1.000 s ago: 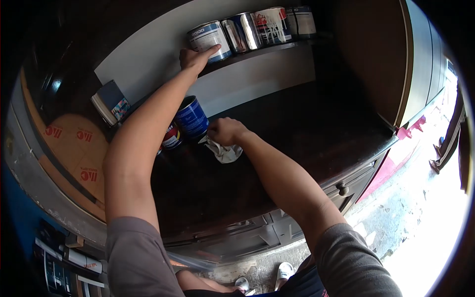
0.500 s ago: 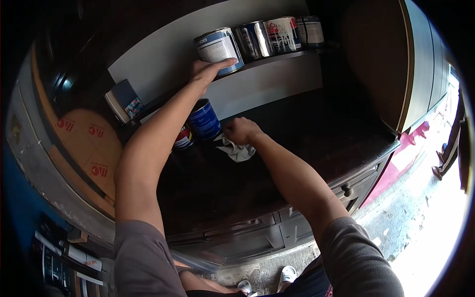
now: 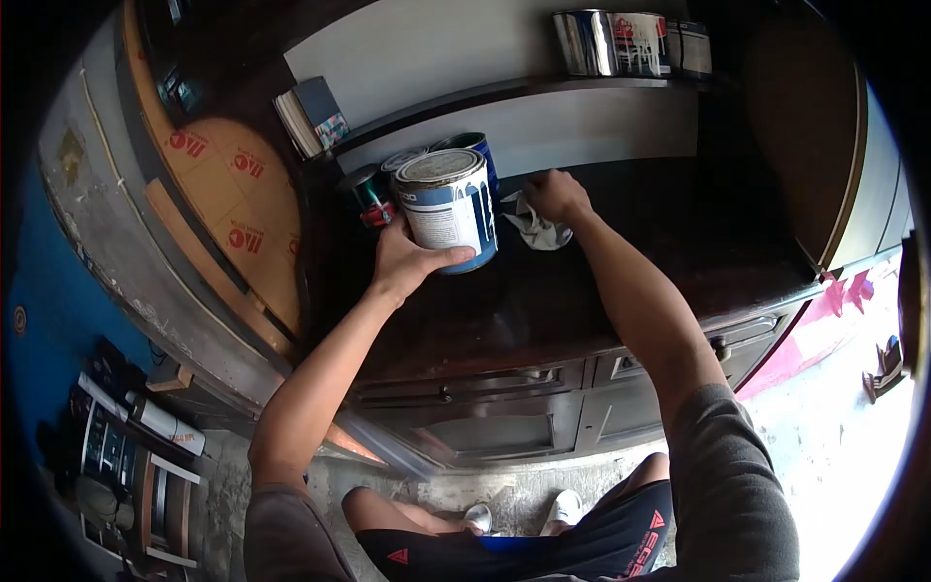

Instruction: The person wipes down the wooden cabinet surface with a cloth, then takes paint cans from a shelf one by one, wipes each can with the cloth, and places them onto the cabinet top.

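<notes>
My left hand [image 3: 415, 260] is wrapped round the lower part of a paint can [image 3: 446, 215] with a blue and white label and white paint drips down its side. The can is upright over the dark cabinet top [image 3: 504, 310]; whether its base touches the wood I cannot tell. Bunched in my right hand [image 3: 560, 197] is a pale crumpled rag [image 3: 539, 231], lying partly on the cabinet top. Just behind the held can stand a blue can [image 3: 472, 145] and a smaller dark green and red can [image 3: 368, 190], both partly hidden.
On the raised shelf [image 3: 504, 92] stand a silver can [image 3: 585, 44], a white-dripped can [image 3: 640, 46] and a dark-and-grey can [image 3: 690, 50]. Books [image 3: 312, 116] lean at the shelf's left end. A brown round-topped board [image 3: 233, 184] is at the left.
My left hand has brought the paint can down off the shelf toward me, in front of the other cans. My right hand stays on the rag; the view has shifted.
</notes>
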`<state>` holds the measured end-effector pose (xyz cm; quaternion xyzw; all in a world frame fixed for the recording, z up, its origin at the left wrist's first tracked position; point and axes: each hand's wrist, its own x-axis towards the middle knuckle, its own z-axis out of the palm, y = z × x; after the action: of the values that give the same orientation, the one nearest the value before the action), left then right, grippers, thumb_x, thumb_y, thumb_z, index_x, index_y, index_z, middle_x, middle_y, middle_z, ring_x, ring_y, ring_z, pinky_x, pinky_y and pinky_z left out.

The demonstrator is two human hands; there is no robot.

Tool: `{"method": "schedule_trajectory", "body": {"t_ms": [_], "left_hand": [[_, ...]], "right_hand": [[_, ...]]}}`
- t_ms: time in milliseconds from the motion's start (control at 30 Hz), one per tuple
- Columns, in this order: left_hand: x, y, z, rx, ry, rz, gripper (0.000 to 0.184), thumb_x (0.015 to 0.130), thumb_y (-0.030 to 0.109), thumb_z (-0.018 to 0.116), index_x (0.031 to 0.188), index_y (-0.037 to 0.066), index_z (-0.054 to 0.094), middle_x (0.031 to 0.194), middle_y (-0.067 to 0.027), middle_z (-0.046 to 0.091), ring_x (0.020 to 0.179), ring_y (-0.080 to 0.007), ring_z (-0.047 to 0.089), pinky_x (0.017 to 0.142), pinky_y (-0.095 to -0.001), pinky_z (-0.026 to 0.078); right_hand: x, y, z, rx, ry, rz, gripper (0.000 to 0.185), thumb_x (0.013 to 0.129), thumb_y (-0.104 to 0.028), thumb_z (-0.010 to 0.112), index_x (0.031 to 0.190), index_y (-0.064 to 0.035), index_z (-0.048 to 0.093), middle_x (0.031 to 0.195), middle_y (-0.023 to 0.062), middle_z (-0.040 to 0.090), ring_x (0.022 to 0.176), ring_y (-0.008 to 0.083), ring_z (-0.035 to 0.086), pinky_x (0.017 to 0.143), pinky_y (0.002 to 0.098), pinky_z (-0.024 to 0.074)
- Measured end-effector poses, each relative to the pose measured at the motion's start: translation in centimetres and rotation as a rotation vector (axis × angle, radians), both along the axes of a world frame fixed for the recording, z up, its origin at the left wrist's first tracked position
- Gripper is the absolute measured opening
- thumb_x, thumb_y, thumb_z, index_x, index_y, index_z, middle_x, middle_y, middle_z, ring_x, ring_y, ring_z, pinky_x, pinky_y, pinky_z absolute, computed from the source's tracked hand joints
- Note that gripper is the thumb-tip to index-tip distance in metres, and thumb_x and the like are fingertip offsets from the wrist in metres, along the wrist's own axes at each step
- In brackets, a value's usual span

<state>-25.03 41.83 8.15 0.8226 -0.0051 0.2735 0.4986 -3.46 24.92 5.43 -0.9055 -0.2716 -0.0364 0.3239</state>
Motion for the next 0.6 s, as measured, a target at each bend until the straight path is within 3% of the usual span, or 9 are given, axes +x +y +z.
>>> {"method": "schedule_trajectory", "body": {"t_ms": [200,367,533,600], "left_hand": [[-0.6,1.7,-3.4,-0.054,0.079,-0.003,0.072,0.056,0.016,0.091,0.118,-0.001,0.056,0.108,-0.0149,0.068,0.095,-0.0253,0.067,0.088,-0.0344,0.053],[1.2,3.2,-3.2,-0.102,0.171,-0.152,0.076,0.055,0.015,0.092,0.120,0.000,0.055,0.111,-0.0145,0.067,0.098,-0.0255,0.066,0.091,-0.0354,0.052],[3.3,5.0,-3.0,-0.089,0.257,-0.331,0.082,0.053,0.013,0.093,0.123,0.000,0.053,0.114,-0.0145,0.066,0.101,-0.0263,0.064,0.093,-0.0363,0.050],[3.8,5.7,-3.6,-0.046,0.206,-0.332,0.085,0.052,0.012,0.094,0.125,0.000,0.052,0.116,-0.0151,0.065,0.103,-0.0264,0.063,0.095,-0.0366,0.049]], "right_hand": [[1.1,0.8,-0.8,0.038,0.015,0.002,0.034,0.091,-0.032,0.051,0.113,-0.0132,0.069,0.104,0.0093,0.070,0.092,0.0303,0.066,0.081,0.0407,0.0519],[0.5,1.4,-1.2,0.167,-0.022,0.040,0.034,0.096,-0.029,0.050,0.108,-0.0020,0.068,0.087,0.0100,0.070,0.074,0.0214,0.062,0.069,0.0345,0.0504],[0.3,2.7,-1.3,0.527,0.094,0.147,0.040,0.100,-0.031,0.047,0.115,0.0018,0.063,0.098,0.0116,0.069,0.078,0.0190,0.062,0.071,0.0330,0.0510],[-0.4,2.9,-0.5,0.790,0.298,0.237,0.041,0.100,-0.033,0.047,0.118,0.0017,0.061,0.104,0.0127,0.067,0.080,0.0187,0.062,0.073,0.0334,0.0515]]}}
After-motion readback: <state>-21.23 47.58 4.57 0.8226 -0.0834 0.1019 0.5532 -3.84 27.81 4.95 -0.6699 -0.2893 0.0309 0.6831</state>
